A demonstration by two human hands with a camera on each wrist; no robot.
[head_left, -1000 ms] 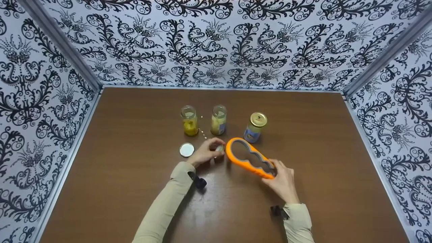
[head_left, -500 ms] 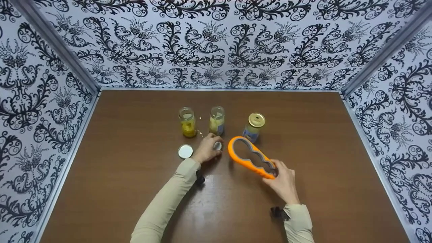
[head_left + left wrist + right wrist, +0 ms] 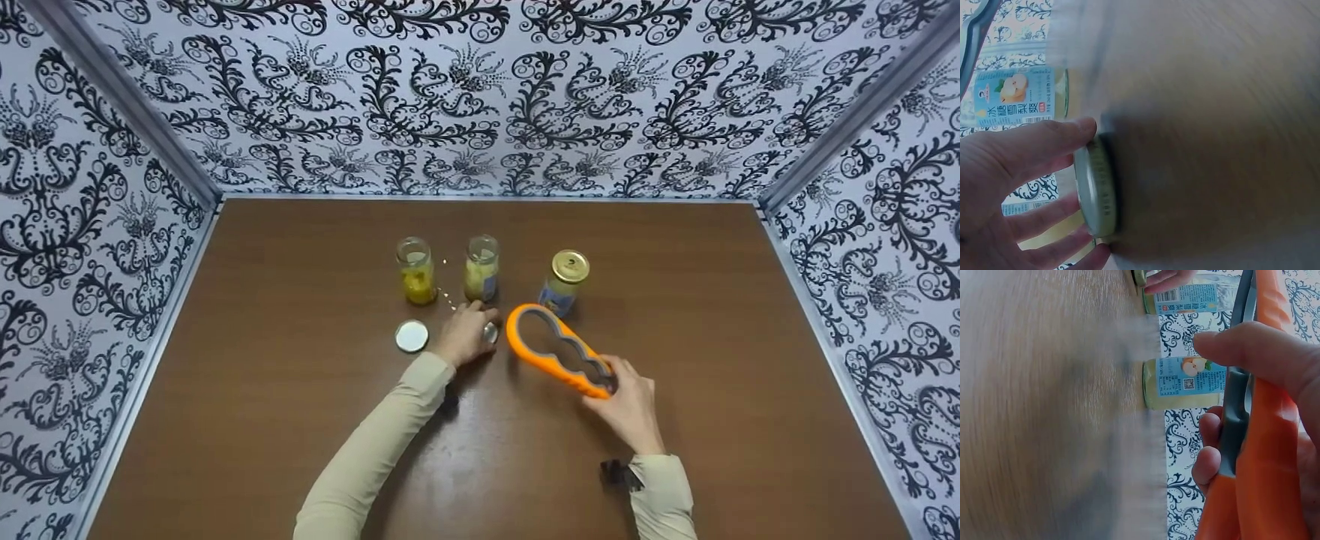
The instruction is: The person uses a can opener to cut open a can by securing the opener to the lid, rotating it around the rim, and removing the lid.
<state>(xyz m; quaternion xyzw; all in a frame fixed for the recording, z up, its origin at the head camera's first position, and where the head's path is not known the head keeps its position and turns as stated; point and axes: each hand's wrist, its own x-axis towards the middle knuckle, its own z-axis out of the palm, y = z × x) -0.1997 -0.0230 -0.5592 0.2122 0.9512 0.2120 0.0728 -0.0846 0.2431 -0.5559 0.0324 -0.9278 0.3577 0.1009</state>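
Observation:
My left hand (image 3: 465,335) holds a metal jar lid (image 3: 1094,188) by its rim, between thumb and fingers, low at the tabletop. In the left wrist view the lid's pale inner face points toward the palm side. My right hand (image 3: 628,401) grips one end of an orange jar opener (image 3: 551,367) with grey scalloped inner edges, raised above the table. Just beyond the opener stands a closed glass jar (image 3: 564,285) with a gold lid and a blue label. An open jar (image 3: 481,274) with pale contents is behind my left hand.
Another open jar (image 3: 417,279) with yellow contents stands at the back left. A second lid (image 3: 412,336), white side up, lies left of my left hand. Small drops (image 3: 445,294) dot the brown table (image 3: 712,322). Patterned walls (image 3: 480,97) enclose the back and sides.
My left hand, with the lid, has turned over from its side to palm down and shifted slightly. The right hand and jar opener have hardly moved.

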